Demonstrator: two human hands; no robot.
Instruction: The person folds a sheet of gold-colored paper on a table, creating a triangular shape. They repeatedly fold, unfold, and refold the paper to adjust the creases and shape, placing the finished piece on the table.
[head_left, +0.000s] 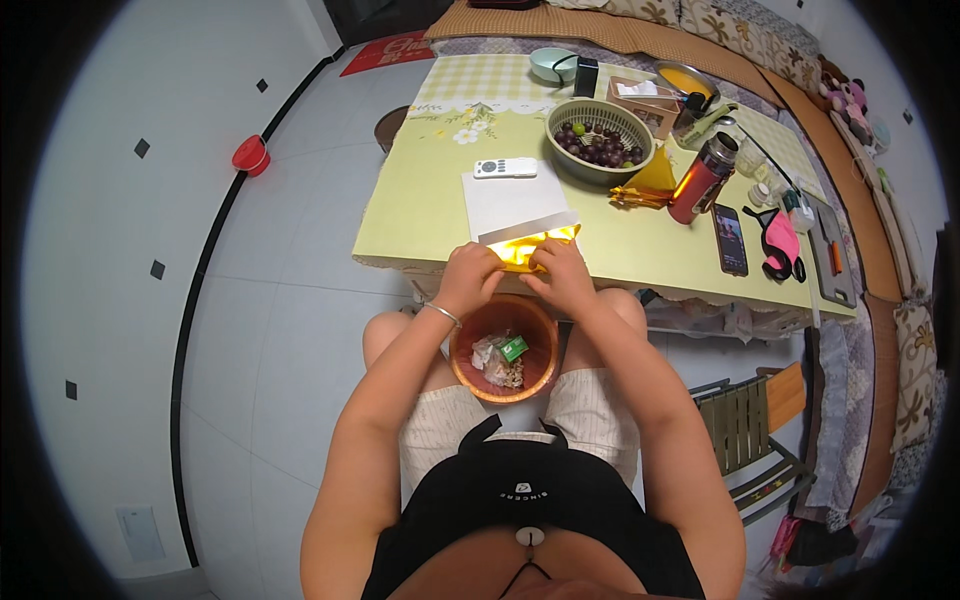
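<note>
Both hands are at the front edge of the table, gripping a sheet of shiny gold foil paper (520, 247) with a grey-silver strip along its far side. My left hand (468, 282) pinches the foil's near left part. At its right part, the fingers of my right hand (562, 280) are bent over the foil. Under and beyond the foil lies a white sheet (512, 204), with a white remote control (505, 168) across its far end. Folded gold paper pieces (648, 185) stand to the right, between a colander of grapes (600, 145) and a red thermos (702, 178).
A brown bin (465, 370) with scraps stands between my knees, below my hands. On the table's right are a phone (730, 240), a pink and black item (780, 243) and a grey board (832, 275). A folding chair (735, 425) stands on the right.
</note>
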